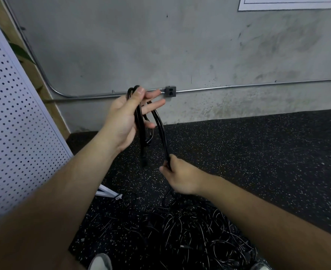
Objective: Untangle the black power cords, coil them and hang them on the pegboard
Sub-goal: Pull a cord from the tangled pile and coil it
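A black power cord (161, 129) hangs in several loops from my left hand (125, 119), which is raised in front of the wall. The thumb presses the loops against the palm while the fingers point out to the right. One end of the cord dangles straight down below that hand. Lower and to the right, my right hand (180, 177) grips a strand of the same cord that runs down toward the floor. A tangled pile of black cords (180, 230) lies on the speckled floor below both hands. The white pegboard (14, 133) leans at the left.
A grey concrete wall stands ahead with a metal conduit (238, 87) and an outlet box (170, 91). The pegboard's white foot (108, 192) rests on the black rubber floor. Two shoe tips (100, 262) show at the bottom edge. A plant leaf (22, 52) pokes out behind the pegboard.
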Tool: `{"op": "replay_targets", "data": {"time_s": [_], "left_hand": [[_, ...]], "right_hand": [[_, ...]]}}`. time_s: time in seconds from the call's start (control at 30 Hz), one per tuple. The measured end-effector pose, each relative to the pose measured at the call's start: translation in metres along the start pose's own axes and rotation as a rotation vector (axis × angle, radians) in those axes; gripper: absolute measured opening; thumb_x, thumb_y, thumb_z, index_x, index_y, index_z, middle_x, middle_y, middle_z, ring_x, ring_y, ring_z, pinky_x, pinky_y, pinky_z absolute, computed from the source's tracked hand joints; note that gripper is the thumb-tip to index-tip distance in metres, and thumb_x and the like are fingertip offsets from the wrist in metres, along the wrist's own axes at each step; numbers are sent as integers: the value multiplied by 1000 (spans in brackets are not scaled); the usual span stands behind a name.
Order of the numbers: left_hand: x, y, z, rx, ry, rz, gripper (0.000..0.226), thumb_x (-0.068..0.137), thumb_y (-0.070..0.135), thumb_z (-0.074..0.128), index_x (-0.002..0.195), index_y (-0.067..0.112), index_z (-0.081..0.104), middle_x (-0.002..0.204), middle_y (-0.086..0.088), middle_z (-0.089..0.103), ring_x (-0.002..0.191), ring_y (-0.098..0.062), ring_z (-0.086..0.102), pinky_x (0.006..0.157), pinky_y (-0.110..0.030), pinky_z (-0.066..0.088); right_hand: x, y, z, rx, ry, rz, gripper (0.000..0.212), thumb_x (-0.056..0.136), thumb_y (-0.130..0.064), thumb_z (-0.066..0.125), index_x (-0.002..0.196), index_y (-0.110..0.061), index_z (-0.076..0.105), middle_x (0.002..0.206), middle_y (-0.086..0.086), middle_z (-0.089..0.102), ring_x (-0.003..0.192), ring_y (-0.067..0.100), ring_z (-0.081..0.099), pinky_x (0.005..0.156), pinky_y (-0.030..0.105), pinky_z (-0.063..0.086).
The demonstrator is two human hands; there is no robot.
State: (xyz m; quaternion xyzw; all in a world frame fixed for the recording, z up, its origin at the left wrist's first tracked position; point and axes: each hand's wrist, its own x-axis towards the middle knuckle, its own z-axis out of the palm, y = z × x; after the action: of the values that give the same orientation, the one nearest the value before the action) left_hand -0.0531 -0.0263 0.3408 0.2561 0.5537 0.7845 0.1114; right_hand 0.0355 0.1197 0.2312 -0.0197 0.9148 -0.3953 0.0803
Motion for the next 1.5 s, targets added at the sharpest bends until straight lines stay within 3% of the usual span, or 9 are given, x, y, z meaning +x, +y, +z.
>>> {"op": "replay_targets", "data": {"time_s": [0.1, 0.33, 0.47, 0.57, 0.73, 1.0, 1.17, 1.4, 1.5], "left_hand": [[-1, -5, 0, 18, 71, 29, 24, 109, 27, 46, 101, 9, 60, 130, -12, 69, 118, -25, 69, 51, -29, 60], [6, -1, -14, 73, 213, 122, 22, 109, 24, 45, 103, 8, 59, 129, -11, 69, 116, -22, 70, 90, -42, 61], [8, 0, -24, 117, 238, 150, 23, 109, 22, 45, 98, 10, 61, 133, -11, 66, 119, -20, 68, 97, -42, 57], [9, -6, -24, 209, 192, 153, 27, 109, 21, 46, 112, 0, 61, 135, -5, 65, 123, -16, 65, 104, -44, 53], [5, -15, -14, 194, 86, 122, 15, 102, 29, 52, 107, 24, 66, 137, 0, 65, 131, -15, 59, 110, -47, 48], [-12, -32, 1, 576, -266, -96, 26, 107, 29, 45, 126, 22, 61, 137, 0, 62, 96, -16, 76, 71, -29, 61], [-23, -43, 11, 697, -349, -163, 17, 107, 28, 46, 102, 20, 61, 80, 19, 75, 61, -2, 68, 58, -15, 49], [-25, -55, 25, 498, -464, -236, 38, 109, 43, 36, 81, 47, 62, 57, -1, 48, 54, -28, 63, 79, -32, 55], [-23, -56, 28, 434, -411, -291, 33, 108, 45, 39, 86, 33, 60, 57, 4, 35, 42, -15, 39, 61, -37, 54]], "right_hand": [[-6, -2, 11, -13, 5, 5, 18, 108, -29, 43, 105, -11, 45, 94, 11, 66, 88, 26, 70, 72, 44, 55], [-28, 24, 27, 133, -41, 54, 38, 104, -57, 37, 104, -26, 59, 90, -3, 67, 78, 8, 59, 77, 29, 50], [-35, 27, 23, 376, 58, 47, 39, 109, -45, 32, 118, -27, 66, 72, -7, 56, 73, 10, 55, 71, 18, 45], [-39, 25, 19, 150, 192, -43, 33, 108, -40, 39, 120, -23, 66, 61, -18, 55, 55, -1, 48, 56, 18, 38], [-44, 0, 9, -239, 203, -116, 29, 109, -41, 38, 115, -18, 54, 67, -5, 56, 53, 11, 48, 48, 29, 34], [-45, -43, -44, -635, 231, -215, 31, 108, -40, 40, 92, -20, 59, 88, -1, 66, 79, 20, 60, 70, 33, 46], [-45, -42, -76, -610, 252, -215, 28, 105, -41, 50, 86, -25, 64, 71, -13, 54, 64, 9, 51, 60, 28, 35], [-40, -33, -92, -467, 410, -181, 32, 93, -52, 65, 97, -20, 69, 79, -9, 65, 70, 9, 58, 60, 28, 41], [-40, -27, -100, -368, 398, -166, 41, 82, -58, 75, 97, -22, 63, 81, -10, 67, 71, 6, 60, 59, 23, 42]]}}
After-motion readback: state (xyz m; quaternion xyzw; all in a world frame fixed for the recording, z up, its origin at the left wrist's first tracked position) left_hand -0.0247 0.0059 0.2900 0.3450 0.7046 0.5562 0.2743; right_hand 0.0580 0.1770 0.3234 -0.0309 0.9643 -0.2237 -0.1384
